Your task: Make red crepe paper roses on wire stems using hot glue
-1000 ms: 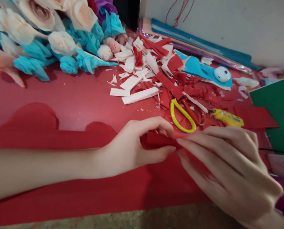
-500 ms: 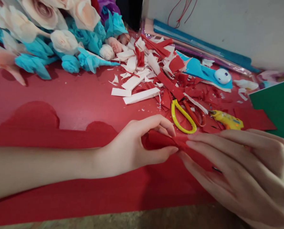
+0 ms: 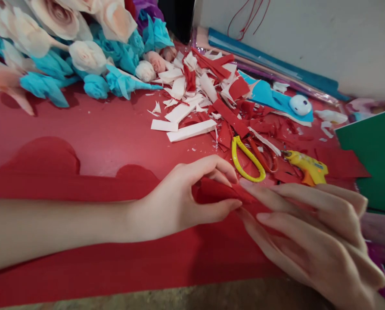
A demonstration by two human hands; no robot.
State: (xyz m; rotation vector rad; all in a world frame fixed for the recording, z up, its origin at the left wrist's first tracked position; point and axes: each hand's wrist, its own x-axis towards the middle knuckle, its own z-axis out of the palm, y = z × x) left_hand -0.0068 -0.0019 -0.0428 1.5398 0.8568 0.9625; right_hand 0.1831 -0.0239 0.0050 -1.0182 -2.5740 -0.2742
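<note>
A piece of red crepe paper (image 3: 214,190) is gathered between my two hands above the red table. My left hand (image 3: 182,200) reaches in from the left, its thumb and curled fingers closed round the paper. From the right comes my right hand (image 3: 312,232), with its thumb and index fingertips at the paper's twisted right end and the other fingers fanned out behind. Part of the paper is hidden by my fingers. Just beyond my hands lie scissors with a yellow handle loop (image 3: 249,161) and a yellow glue gun (image 3: 305,165).
White and red paper scraps (image 3: 192,105) are heaped at the back middle. Paper flowers (image 3: 89,58) in cream and blue fill the back left. A blue strip bears a white ball (image 3: 300,104). At the right stands a green board (image 3: 371,155). Red petal-shaped pieces (image 3: 44,157) lie at left.
My right hand has shifted, its index fingertip sliding left along the paper's top and another finger drawing down and away. The left hand keeps its place. More of the glue gun shows.
</note>
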